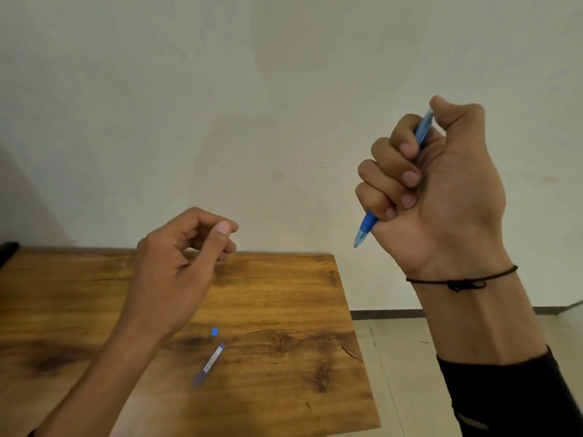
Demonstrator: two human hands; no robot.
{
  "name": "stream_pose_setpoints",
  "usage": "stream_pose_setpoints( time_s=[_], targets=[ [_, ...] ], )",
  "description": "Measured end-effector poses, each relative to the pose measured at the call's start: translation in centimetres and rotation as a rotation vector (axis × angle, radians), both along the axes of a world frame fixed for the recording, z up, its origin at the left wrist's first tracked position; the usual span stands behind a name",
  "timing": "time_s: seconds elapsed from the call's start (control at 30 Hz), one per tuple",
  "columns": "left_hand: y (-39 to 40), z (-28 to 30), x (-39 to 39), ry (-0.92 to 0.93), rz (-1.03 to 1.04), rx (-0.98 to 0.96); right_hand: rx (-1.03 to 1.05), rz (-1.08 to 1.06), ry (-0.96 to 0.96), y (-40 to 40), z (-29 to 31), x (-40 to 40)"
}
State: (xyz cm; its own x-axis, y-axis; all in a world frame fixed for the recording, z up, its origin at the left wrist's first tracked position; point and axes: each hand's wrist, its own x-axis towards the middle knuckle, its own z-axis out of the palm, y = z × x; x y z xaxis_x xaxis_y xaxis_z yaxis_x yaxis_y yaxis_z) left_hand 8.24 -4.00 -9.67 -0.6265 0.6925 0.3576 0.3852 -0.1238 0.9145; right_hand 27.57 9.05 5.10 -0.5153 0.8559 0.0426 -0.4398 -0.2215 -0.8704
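Observation:
My right hand (441, 190) is raised to the right of the table and grips a blue pen (366, 227) in a fist. The thumb sits on the pen's upper end and the tip points down-left. My left hand (179, 257) hovers above the wooden table (284, 294) with its fingers curled and the thumb tip against the forefinger; I see nothing between them. On the table below it lies a thin, clear blue tube (209, 364), with a small blue cap (214, 332) lying apart just above it.
A pale wall stands right behind the table. The table's right edge runs down the middle of the view, with tiled floor (410, 357) beyond it. A dark object (8, 249) pokes in at the table's far left corner.

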Motion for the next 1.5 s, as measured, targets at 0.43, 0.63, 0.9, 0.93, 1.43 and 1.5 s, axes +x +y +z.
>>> stream_pose_setpoints(
  time_s=[0.43,0.63,0.9,0.93,1.43,1.5],
  targets=[
    [-0.3,0.2,0.5,0.049,0.017,0.004,0.042,0.037,0.016,-1.4,0.8,-0.9],
    [-0.3,0.2,0.5,0.045,0.016,0.001,0.041,0.042,0.006,-1.4,0.7,-1.2],
    [-0.2,0.1,0.4,0.042,0.013,-0.004,0.055,0.055,-0.01,-1.7,0.7,-1.6],
    [-0.2,0.1,0.5,0.043,0.014,-0.005,0.055,0.057,-0.012,-1.7,0.7,-1.6],
    [-0.4,0.1,0.7,0.035,0.02,-0.03,0.055,0.049,-0.019,-1.7,0.5,-1.7],
    [-0.4,0.1,0.7,0.044,0.019,-0.033,0.058,0.047,-0.019,-1.7,0.5,-1.7]
  ],
)
